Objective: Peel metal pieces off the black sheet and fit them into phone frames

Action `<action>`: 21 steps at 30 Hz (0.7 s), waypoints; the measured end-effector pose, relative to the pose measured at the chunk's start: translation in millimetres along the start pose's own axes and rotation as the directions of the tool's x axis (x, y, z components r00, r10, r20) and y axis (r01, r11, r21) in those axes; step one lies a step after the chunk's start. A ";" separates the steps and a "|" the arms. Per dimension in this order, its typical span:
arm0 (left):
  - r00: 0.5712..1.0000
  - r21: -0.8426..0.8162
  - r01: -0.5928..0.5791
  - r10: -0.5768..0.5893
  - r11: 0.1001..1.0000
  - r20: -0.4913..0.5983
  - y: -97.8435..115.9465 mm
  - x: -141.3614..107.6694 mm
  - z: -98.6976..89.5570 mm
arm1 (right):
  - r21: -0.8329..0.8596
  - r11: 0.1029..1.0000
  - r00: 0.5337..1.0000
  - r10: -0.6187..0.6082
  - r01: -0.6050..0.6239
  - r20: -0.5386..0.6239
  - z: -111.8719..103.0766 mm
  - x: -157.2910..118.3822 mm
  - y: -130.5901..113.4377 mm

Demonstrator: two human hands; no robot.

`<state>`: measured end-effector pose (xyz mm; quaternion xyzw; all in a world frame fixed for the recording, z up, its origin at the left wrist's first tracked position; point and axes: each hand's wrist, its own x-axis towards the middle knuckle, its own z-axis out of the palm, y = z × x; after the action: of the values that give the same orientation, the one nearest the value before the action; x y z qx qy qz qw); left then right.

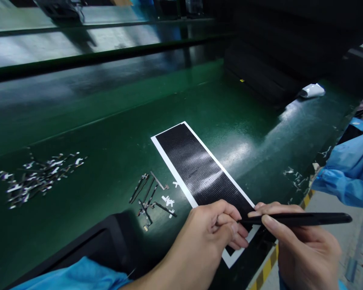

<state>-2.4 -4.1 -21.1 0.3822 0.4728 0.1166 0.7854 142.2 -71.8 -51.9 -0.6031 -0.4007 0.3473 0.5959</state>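
Note:
My right hand (305, 239) grips black tweezers (314, 218), their thin tip pointing left to the fingertips of my left hand. The fingers of my left hand (216, 229) are pinched together at that tip; whatever small piece is between them is hidden. Both hands are over the near end of a white-edged sheet (166, 157) covered with rows of thin black strips (193, 161), lying slantwise on the green table. Left of the sheet lie several thin dark flex cables (149, 197) and a few small white scraps (168, 201).
A larger pile of flex cables (42, 177) lies on the green table (109, 137) at the left. A black tray-like edge (109, 237) is near my left forearm. Dark bulky material (275, 52) stands at the back right. Another person's blue sleeve (351, 165) is at the right edge.

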 end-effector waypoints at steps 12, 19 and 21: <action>0.997 0.001 -0.080 0.080 0.997 0.011 -1.4 -3.1 -0.1 | -0.038 0.995 0.996 -0.091 0.091 0.007 4.5 -5.4 -1.9; 0.984 -0.002 -0.173 0.173 0.985 0.035 -9.3 0.2 -3.2 | -0.023 0.998 0.998 -0.064 0.064 -0.022 -5.9 -5.8 1.4; 0.980 -0.015 -0.193 0.194 0.981 0.037 -12.2 2.4 -3.9 | -0.026 0.997 0.997 -0.072 0.071 -0.015 -7.8 -5.6 -0.2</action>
<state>-6.6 -9.1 -32.4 0.4241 0.4175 0.1876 0.7815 146.7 -80.3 -51.6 -0.5985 -0.4217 0.3160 0.6034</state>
